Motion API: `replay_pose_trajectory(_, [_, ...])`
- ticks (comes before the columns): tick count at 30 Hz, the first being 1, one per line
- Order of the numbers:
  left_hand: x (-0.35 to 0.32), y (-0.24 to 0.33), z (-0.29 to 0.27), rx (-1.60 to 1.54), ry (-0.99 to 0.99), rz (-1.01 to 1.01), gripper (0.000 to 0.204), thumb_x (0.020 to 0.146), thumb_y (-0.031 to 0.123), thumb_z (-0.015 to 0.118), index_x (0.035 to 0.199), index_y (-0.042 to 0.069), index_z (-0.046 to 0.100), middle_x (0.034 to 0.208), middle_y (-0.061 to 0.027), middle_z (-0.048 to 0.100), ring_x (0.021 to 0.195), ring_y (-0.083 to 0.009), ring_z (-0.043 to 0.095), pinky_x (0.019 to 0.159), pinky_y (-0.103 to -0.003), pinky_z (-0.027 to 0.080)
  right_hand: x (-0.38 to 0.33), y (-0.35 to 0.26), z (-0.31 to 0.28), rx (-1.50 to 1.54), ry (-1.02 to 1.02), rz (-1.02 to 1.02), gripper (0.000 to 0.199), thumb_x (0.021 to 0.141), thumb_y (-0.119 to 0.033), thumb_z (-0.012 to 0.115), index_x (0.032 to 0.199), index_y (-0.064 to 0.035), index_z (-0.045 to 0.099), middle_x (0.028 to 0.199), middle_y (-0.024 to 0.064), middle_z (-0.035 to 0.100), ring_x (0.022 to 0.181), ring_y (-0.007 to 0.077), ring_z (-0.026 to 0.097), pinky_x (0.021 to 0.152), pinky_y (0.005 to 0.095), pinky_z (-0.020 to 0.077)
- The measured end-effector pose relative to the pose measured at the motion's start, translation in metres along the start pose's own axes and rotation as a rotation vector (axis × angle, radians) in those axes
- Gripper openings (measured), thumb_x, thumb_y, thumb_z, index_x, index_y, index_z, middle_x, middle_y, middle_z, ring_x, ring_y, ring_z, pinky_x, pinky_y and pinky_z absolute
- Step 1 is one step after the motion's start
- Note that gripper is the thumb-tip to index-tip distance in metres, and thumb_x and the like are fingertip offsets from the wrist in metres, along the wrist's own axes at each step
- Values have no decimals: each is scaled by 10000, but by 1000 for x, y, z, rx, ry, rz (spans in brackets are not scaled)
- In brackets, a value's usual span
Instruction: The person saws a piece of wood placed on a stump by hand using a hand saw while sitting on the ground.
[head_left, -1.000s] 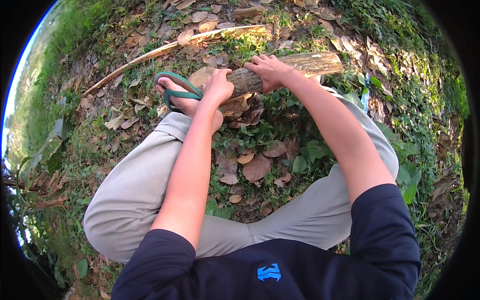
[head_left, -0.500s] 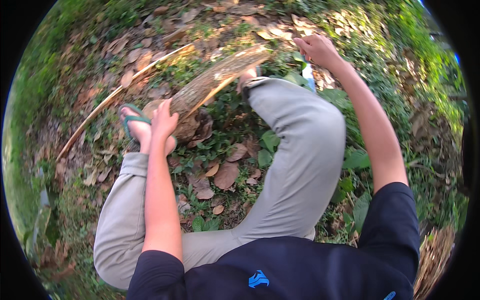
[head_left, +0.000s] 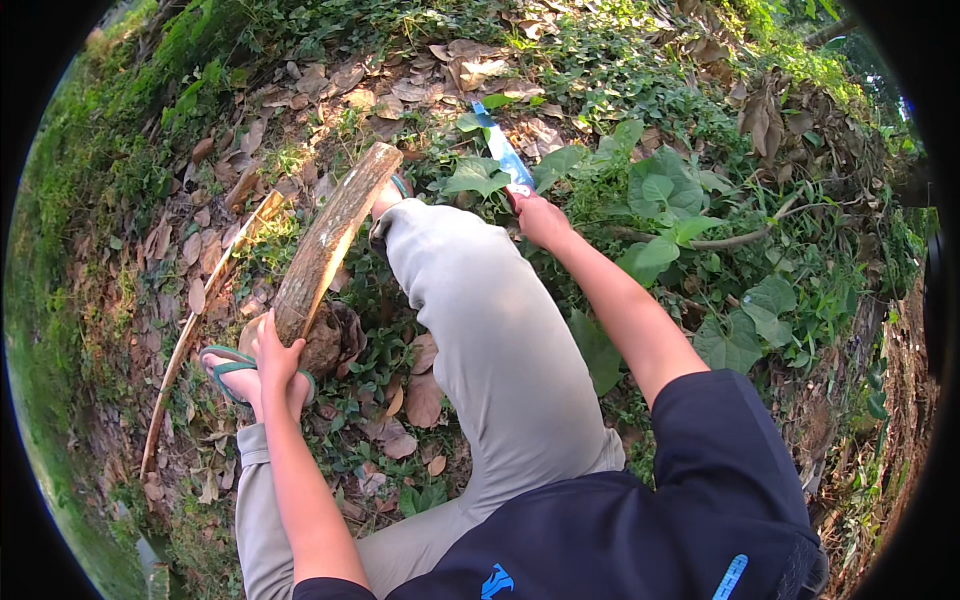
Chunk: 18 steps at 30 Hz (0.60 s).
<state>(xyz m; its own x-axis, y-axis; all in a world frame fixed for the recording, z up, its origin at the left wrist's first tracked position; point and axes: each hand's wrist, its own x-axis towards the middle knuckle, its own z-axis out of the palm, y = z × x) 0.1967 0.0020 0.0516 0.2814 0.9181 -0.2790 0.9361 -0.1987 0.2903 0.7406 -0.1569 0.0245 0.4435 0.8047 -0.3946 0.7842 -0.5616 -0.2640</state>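
Observation:
My left hand [head_left: 275, 355] is closed around the near end of a bark-covered piece of wood [head_left: 332, 240]. Along its right side runs a pale, bare strip of split wood. The near end rests by a short, thick chunk of wood [head_left: 322, 342], partly hidden under it. The far end lies beside my right foot, most of which my trouser leg and the wood hide. In my right hand [head_left: 543, 221], the fingers are wrapped round the red handle of a long-bladed knife [head_left: 507, 155]. Its shiny blade points away from me, over leaves, apart from the wood.
A long, thin split stick [head_left: 195, 320] lies on the ground to the left. My left foot, in a green flip-flop [head_left: 228, 356], is next to my left hand. Broad-leaved plants [head_left: 670, 190] and a curved stem [head_left: 745, 240] grow on the right, among dry leaves.
The whole view has turned and shifted. My right hand has come lower and further left, and the knife blade has swung to point away from me. My left hand keeps its hold.

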Motion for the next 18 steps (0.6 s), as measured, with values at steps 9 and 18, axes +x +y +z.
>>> replay_pose_trajectory(9, [-3, -1, -5, 17, 1, 29, 908, 796, 168, 801, 1569, 133, 326, 1588, -134, 385, 1368, -427, 413, 1157, -476, 366, 74, 0, 8, -147, -275, 384, 542, 889, -413, 694, 1333, -105, 655, 1374, 104, 650, 1291, 293, 602, 1044, 442, 481])
replay_pose_trajectory(18, [1, 21, 10, 20, -8, 39, 918, 757, 165, 828, 1541, 97, 356, 1567, -130, 403, 1360, -401, 431, 1151, -454, 374, 131, 49, 8, 44, -125, 387, 477, 951, -373, 502, 1234, -30, 672, 1118, 129, 729, 980, 296, 703, 904, 452, 505])
